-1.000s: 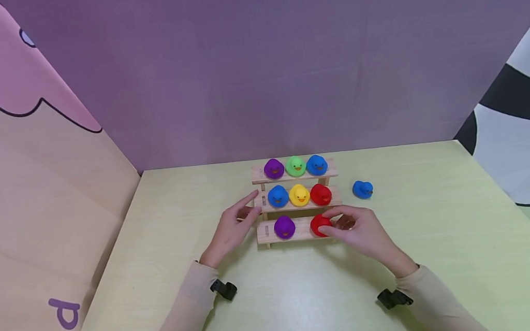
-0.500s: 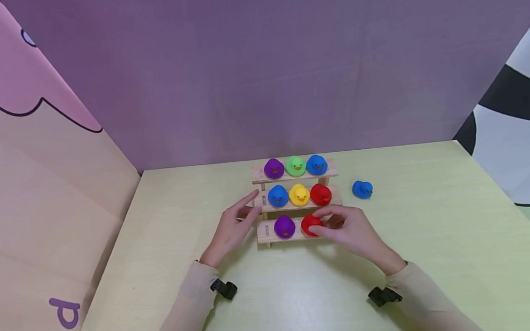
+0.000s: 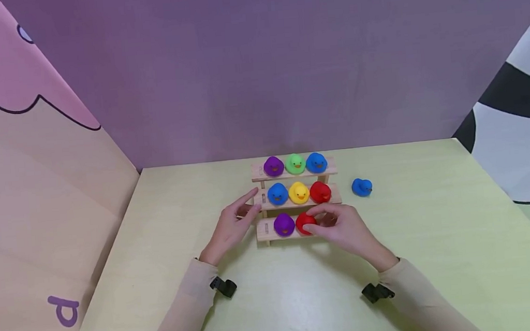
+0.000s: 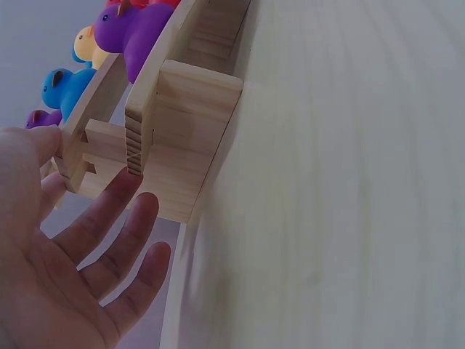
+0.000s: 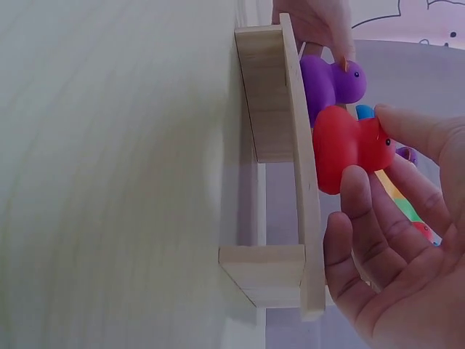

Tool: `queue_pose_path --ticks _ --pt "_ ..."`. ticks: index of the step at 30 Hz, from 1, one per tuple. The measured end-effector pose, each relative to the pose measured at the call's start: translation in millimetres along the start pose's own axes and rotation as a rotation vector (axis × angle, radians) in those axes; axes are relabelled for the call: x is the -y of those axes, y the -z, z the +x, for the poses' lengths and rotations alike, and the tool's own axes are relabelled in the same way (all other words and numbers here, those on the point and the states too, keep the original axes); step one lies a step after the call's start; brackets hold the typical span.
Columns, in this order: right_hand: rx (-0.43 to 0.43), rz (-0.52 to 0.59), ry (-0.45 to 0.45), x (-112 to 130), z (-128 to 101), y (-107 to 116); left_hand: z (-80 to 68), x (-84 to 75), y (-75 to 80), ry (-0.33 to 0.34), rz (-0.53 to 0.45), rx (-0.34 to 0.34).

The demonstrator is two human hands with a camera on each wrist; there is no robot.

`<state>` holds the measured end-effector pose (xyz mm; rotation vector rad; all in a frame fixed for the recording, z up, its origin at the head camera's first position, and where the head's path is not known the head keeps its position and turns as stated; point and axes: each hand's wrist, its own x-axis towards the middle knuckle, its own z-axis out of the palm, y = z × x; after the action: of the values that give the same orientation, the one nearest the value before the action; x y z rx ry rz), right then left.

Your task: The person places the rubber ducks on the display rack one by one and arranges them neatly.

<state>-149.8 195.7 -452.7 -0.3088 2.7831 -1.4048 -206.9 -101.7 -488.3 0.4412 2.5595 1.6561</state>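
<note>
Pinched between the thumb and fingers of the right hand (image 3: 344, 227), a red duck (image 3: 304, 222) sits on the bottom step of the wooden rack (image 3: 296, 202), just beside a purple duck (image 3: 284, 225). On the pale green table (image 3: 440, 255), this three-step rack carries purple, green and blue ducks on top and blue, yellow and red ones in the middle row. Left hand (image 3: 229, 229) has straight, relaxed fingers touching the rack's left end. One loose blue duck (image 3: 362, 187) stands on the table, well right of the rack.
</note>
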Motion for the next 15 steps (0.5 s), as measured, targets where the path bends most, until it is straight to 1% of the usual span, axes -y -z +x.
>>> queue_pose_path --ticks 10,15 --pt "-0.001 0.011 -0.023 0.7 2.5 -3.3 1.4 0.3 0.3 0.008 0.023 -0.004" --pt "-0.011 0.008 -0.002 0.9 2.0 -4.9 1.2 0.1 0.1 0.006 0.017 -0.003"
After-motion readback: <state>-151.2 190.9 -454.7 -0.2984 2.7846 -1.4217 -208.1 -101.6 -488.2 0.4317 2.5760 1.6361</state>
